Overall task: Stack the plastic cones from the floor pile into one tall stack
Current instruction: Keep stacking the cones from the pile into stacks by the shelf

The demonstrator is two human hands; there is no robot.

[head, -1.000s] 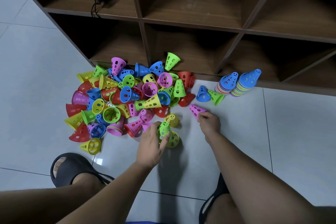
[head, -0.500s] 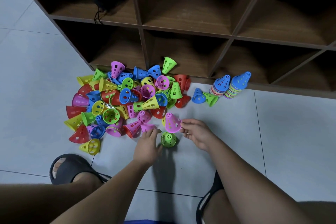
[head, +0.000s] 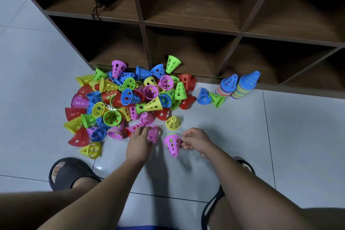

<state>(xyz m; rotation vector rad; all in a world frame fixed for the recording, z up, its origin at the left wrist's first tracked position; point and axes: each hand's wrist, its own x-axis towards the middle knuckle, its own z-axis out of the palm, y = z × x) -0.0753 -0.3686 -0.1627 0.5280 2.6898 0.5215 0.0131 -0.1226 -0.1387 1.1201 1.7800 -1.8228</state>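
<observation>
My cone pile (head: 130,99) mixes red, yellow, green, blue and pink, all pierced with holes. The pink cone (head: 172,144) in my right hand (head: 197,141) shows a green rim. Two blue-topped stacks (head: 226,86) have multicoloured striped rims. Floor tiles (head: 242,136) are pale grey, the shelf (head: 186,24) brown.

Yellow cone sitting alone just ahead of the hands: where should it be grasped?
Pinch the yellow cone round its narrow tip, coming from above. It seems to stand upright, wide rim on the floor, apart from the pile, so both sides are free.
</observation>
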